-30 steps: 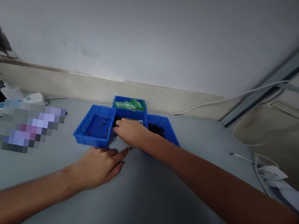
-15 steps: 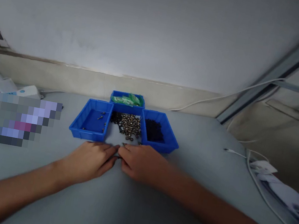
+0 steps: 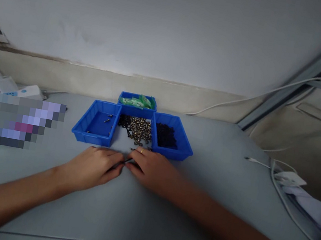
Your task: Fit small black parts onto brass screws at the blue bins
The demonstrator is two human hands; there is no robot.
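My left hand (image 3: 99, 167) and my right hand (image 3: 148, 169) meet fingertip to fingertip just in front of the pile. Both are closed in a pinch. A small dark thin piece (image 3: 127, 159) shows between their fingertips; its exact kind is too small to make out. Past the fingers lies a heap of brass-coloured screw-like metal parts (image 3: 140, 129), with dark small parts (image 3: 124, 120) at its left side. The left blue bin (image 3: 91, 139) holds a few brass-coloured pieces. In the right blue bin (image 3: 184, 151) sits a mass of small black parts (image 3: 165, 136).
A third blue bin (image 3: 135, 111) at the back contains green plastic packets (image 3: 140, 101). On the left lie a white power strip (image 3: 30, 91) and a blurred-out object (image 3: 28, 121). White cables (image 3: 277, 194) run along the right side of the grey table (image 3: 118, 220).
The view has shifted slightly. My fingertips have drawn a little apart, so more of the dark thin piece shows between them.
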